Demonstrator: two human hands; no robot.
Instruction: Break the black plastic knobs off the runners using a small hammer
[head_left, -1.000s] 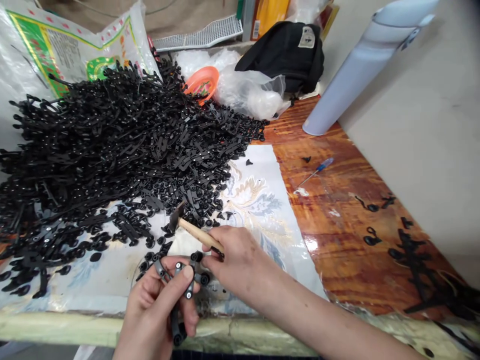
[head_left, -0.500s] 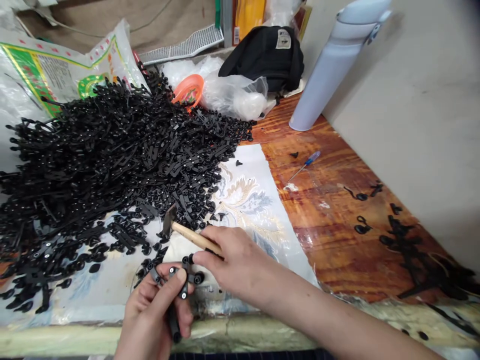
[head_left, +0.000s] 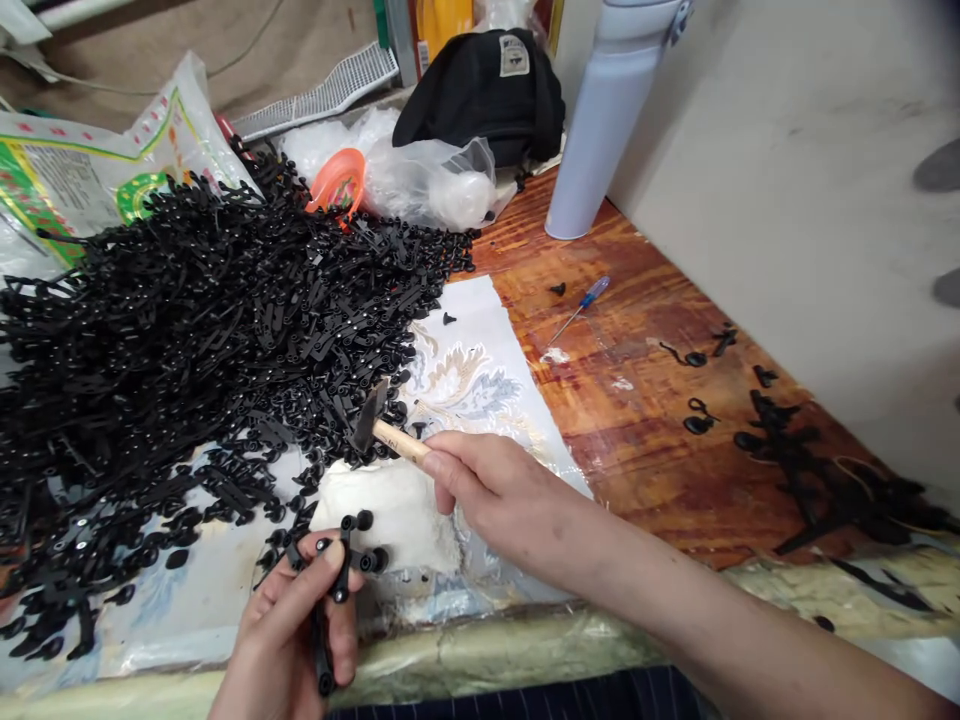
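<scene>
My left hand (head_left: pixel 292 610) is closed around a black jointed plastic part (head_left: pixel 345 560) with round ends, its thumb pressing on the middle. In my right hand (head_left: pixel 487 490) is a small hammer (head_left: pixel 397 438), gripped by its wooden handle, the dark metal head pointing up and left. Below the hammer lies a folded white cloth pad (head_left: pixel 390 510); the part in my left hand is in front of its left side. Just beyond the hammer head spreads a big heap of similar black plastic parts (head_left: pixel 225 330).
A blue-handled screwdriver (head_left: pixel 592 293) and loose black pieces (head_left: pixel 696 422) lie on the wooden table (head_left: pixel 622 400). A pale blue bottle (head_left: pixel 600 130) stands by the wall. Behind the heap are an orange dish (head_left: pixel 337 183), clear plastic bags (head_left: pixel 450 185) and a black cloth bag (head_left: pixel 480 100).
My right hand has moved away from the left with the hammer, so more of the white pad shows. My left hand keeps its hold on the part. The view has turned rightward.
</scene>
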